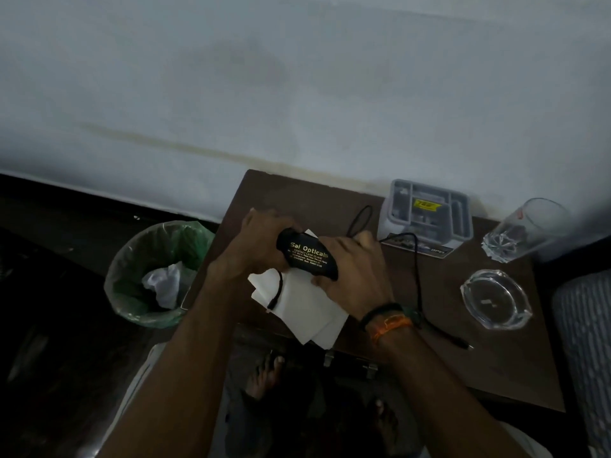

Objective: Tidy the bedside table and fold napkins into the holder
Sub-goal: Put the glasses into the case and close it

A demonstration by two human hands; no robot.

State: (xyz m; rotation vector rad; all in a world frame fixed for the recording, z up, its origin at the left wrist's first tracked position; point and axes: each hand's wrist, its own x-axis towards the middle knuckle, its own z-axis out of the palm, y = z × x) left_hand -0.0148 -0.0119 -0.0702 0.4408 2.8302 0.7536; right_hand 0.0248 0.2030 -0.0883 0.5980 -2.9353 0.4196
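Observation:
A black spectacle case (pixel 309 257) with yellow lettering is held between both hands above the brown bedside table (pixel 489 365). My left hand (pixel 261 246) grips its left end and my right hand (pixel 350 276) grips its right end. Under the case lie white napkins (pixel 307 309), spread flat and overhanging the table's front edge. A clear plastic holder (pixel 426 216) with compartments stands at the back of the table, by the wall. A black cable (pixel 418 279) runs across the table, and a short black cord hangs below the case onto the napkins.
A drinking glass (pixel 525 233) lies tilted at the back right. A glass ashtray (pixel 496 299) sits at the right. A bin (pixel 155 272) with a green liner and crumpled paper stands on the floor to the left. A striped bed edge (pixel 585 342) borders the right. My bare feet are below.

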